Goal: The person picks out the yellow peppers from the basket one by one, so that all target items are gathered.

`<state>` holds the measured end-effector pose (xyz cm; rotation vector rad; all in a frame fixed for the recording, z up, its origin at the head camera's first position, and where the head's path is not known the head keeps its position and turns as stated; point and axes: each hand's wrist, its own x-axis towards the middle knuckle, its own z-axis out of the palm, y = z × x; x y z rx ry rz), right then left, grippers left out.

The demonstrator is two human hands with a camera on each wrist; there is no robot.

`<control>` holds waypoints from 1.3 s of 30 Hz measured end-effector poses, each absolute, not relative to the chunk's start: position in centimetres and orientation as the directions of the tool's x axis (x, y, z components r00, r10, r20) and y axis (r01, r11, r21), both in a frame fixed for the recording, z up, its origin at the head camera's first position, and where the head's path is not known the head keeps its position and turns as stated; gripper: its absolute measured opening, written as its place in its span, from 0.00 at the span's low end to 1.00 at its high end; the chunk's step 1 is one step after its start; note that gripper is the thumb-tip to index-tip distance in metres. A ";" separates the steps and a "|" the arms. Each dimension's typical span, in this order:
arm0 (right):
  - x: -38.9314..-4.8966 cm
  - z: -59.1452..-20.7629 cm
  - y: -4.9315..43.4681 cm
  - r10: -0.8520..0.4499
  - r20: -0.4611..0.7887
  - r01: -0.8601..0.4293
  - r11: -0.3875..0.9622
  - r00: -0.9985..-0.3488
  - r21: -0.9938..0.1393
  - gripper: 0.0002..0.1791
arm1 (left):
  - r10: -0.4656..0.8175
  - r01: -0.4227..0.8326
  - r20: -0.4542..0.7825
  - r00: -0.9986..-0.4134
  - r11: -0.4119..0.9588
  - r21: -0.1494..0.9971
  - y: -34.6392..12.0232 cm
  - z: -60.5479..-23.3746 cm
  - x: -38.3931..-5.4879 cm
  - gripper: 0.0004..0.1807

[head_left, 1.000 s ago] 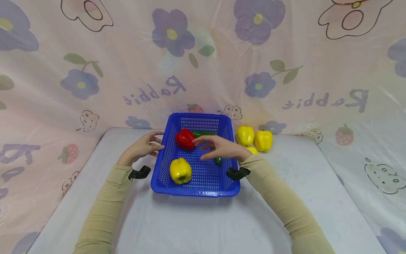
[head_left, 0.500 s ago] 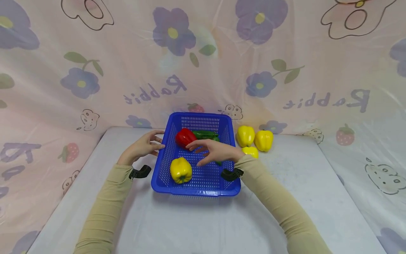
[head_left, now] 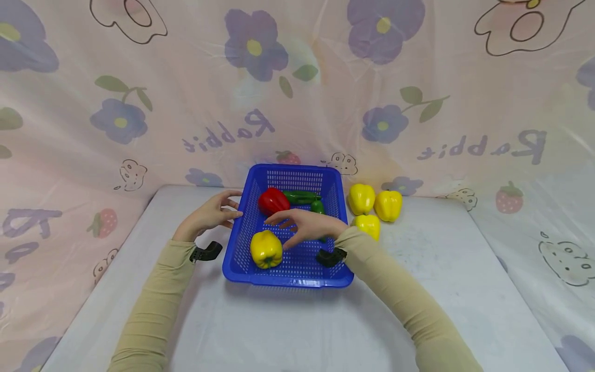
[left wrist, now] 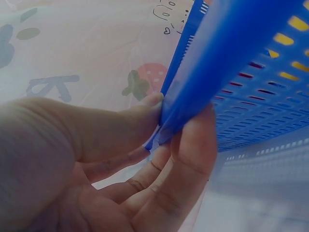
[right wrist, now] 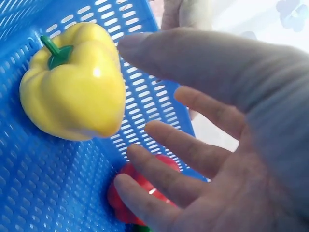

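My left hand point(head_left: 209, 216) holds the left rim of a blue plastic basket point(head_left: 297, 282); in the left wrist view the thumb and fingers pinch that rim point(left wrist: 193, 92). Over the basket hovers my right hand point(head_left: 309, 225), fingers spread and slightly bent, with nothing in it. Just left of its thumb lies a yellow bell pepper point(head_left: 266, 250), its green stem point(right wrist: 58, 54) visible in the right wrist view, where a gap shows between thumb and pepper. A red bell pepper point(head_left: 273, 201) lies farther back. Beside it are a long green vegetable point(head_left: 302, 197) and another green one point(head_left: 318, 207), partly hidden by the right hand.
Outside the basket's right wall stand three more yellow bell peppers, one at the back point(head_left: 361, 199), one to its right point(head_left: 389, 205) and one nearer point(head_left: 369, 225), partly covered by the right sleeve. A patterned curtain point(head_left: 297, 103) hangs behind the white table point(head_left: 297, 330).
My right hand has moved left and nearer, from beside the red bell pepper toward the yellow one in the basket. The left hand keeps its place on the rim.
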<state>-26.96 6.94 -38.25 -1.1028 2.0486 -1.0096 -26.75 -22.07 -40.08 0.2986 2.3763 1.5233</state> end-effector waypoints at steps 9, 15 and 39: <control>-27.1 -38.5 5.7 -0.878 -0.160 -0.463 0.383 -0.450 -0.799 0.35 | 0.335 0.017 -0.132 -0.933 0.408 0.913 -22.0 -40.1 -26.8 0.35; -27.2 -38.7 5.2 -0.900 -0.171 -0.527 0.380 -0.402 -0.760 0.35 | 0.334 0.020 -0.131 -0.933 0.415 0.909 -22.0 -40.0 -26.8 0.35; -28.0 -39.3 4.1 -0.903 -0.263 -0.476 0.407 -0.341 -0.780 0.36 | 0.365 0.032 -0.116 -0.924 0.376 0.926 -22.2 -40.0 -26.6 0.36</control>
